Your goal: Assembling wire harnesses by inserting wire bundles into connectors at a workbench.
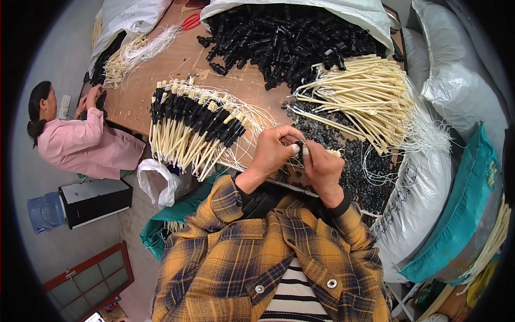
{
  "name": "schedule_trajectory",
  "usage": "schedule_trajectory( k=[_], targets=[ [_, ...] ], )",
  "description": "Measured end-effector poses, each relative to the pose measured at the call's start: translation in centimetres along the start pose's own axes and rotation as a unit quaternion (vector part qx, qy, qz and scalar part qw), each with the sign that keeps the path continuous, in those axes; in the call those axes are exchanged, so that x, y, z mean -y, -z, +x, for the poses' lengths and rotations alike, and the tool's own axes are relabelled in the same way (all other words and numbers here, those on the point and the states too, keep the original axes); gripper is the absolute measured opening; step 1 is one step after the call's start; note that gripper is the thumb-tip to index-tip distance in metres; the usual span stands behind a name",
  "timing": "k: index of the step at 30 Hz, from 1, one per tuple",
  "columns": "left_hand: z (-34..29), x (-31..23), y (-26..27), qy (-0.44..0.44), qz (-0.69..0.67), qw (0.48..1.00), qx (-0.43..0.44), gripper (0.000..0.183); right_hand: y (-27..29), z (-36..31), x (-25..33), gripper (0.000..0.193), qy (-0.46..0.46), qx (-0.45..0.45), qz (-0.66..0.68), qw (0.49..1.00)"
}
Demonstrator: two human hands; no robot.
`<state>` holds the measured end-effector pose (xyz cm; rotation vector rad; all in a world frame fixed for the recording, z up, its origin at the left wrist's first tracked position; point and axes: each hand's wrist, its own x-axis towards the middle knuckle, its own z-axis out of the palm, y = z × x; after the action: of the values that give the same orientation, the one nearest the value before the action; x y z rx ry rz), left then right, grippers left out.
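Note:
My left hand (270, 154) and my right hand (324, 169) meet over the table's near edge, fingertips pinched together. Between them is a small black piece (300, 144), mostly hidden by the fingers. A cream-coloured end (333, 153) shows beside my right hand; whether that hand holds it I cannot tell. Under and to the right of my hands, many small black plastic bits (370, 180) are spread out. To the left lies a row of cream sticks with black plastic sleeves (188, 115) and white strings. A bundle of cream sticks without sleeves (365, 96) lies at the right.
Black plastic sleeves (284, 40) spill from a white sack at the back. Red-handled scissors (191, 21) lie at the far left. White sacks (421, 198) and a teal sack (456, 214) crowd the right side. Another person (80, 131) works at the table's left end.

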<state>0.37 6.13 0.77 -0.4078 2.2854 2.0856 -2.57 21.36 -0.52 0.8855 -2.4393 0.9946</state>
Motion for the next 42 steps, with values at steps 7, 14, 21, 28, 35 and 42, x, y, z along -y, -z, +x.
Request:
schedule_trajectory(
  k=[7, 14, 21, 28, 35, 42],
  targets=[
    [0.1, 0.2, 0.4, -0.05, 0.051, 0.997, -0.001, 0.019, 0.7, 0.2, 0.5, 0.014, -0.044, 0.026, 0.092, 0.994],
    [0.7, -0.3, 1.1, -0.131, 0.184, 0.972, -0.07, 0.017, 1.8, 0.4, 0.0, 0.012, -0.186, 0.091, 0.18, 0.962],
    [1.5, -1.4, 2.0, -0.363, 0.341, 0.867, 0.016, 0.04, 3.6, 1.0, -1.7, 0.019, -0.412, 0.214, 0.52, 0.717],
    [0.3, -0.7, 2.7, -0.216, 0.346, 0.911, 0.063, 0.032, 4.2, 1.3, -0.3, 0.031, 0.025, 0.226, -0.005, 0.974],
    [-1.6, -1.4, 2.4, -0.33, 0.474, 0.816, 0.021, 0.024, 2.3, 2.3, 0.5, 0.02, -0.237, 0.239, 0.225, 0.914],
    [-1.3, -2.8, 11.7, -0.36, 0.46, 0.759, -0.287, 0.014, 2.4, 4.5, 1.8, 0.008, -0.087, 0.02, 0.213, 0.973]
  ],
)
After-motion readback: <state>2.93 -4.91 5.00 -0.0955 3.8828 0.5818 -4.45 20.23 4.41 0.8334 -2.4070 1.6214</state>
